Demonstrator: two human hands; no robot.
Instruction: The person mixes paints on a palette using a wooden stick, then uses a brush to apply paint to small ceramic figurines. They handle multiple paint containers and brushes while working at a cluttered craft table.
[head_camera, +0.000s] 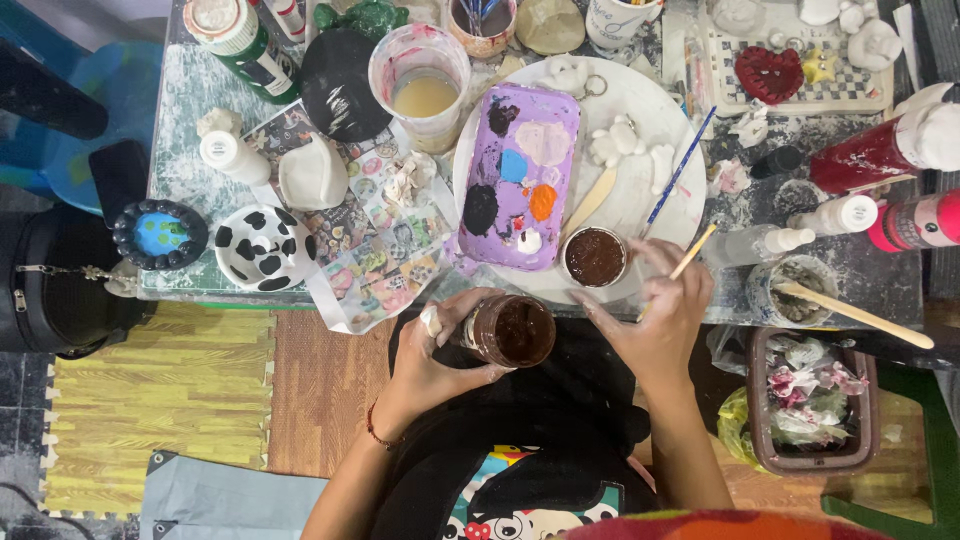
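Your left hand (430, 350) has its grip closed around a small round brown-painted pot (512, 331) at lower centre; your right hand (662, 315) pinches a thin wooden paintbrush (690, 257). You seem mid-coat; next, reload from the brown paint cup (594, 257) on the bench (190, 90).

Small round jar (512, 330) in left hand (430, 355) held wet, glossy brown paint. Thin paintbrush (692, 255) in right hand (660, 320) looked pale wood. Purple rectangular plastic palette (520, 175): matt, paint-crusted. White round plate (640, 190) smooth. Tabletop (190, 90) rough, paint-smeared. Yellow foam floor mat (150, 390) ridged.
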